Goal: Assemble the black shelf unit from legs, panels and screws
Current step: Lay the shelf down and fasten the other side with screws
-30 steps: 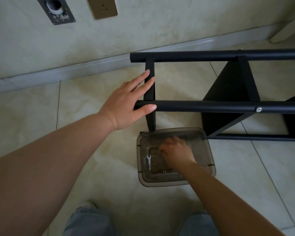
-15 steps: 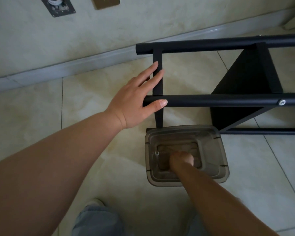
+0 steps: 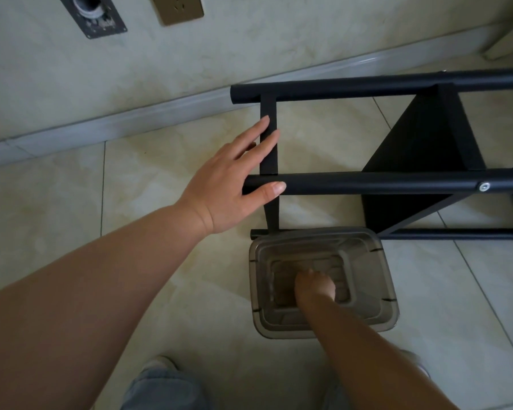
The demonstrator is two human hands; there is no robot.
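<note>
The black shelf unit (image 3: 397, 184) lies on its side on the tiled floor, its round legs running left to right. A silver screw head (image 3: 484, 187) shows on the near upper leg. My left hand (image 3: 234, 182) rests flat against that leg's left end and the end panel (image 3: 269, 155), fingers straight, thumb under the tube. My right hand (image 3: 316, 287) reaches down to the bottom of a smoky clear plastic bin (image 3: 379, 279). Its fingers are bunched at the bin's bottom, and I cannot see whether they hold anything.
The wall with a grey baseboard (image 3: 101, 128) runs behind the shelf; a brass socket plate (image 3: 178, 8) and a metal wall fitting (image 3: 97, 16) are above. My jeans and shoes show at the bottom edge. Open tiled floor lies to the left.
My right hand has gone deeper into the bin, from the left part of its bottom to the middle. The view has shifted left and down. My left hand stays on the leg.
</note>
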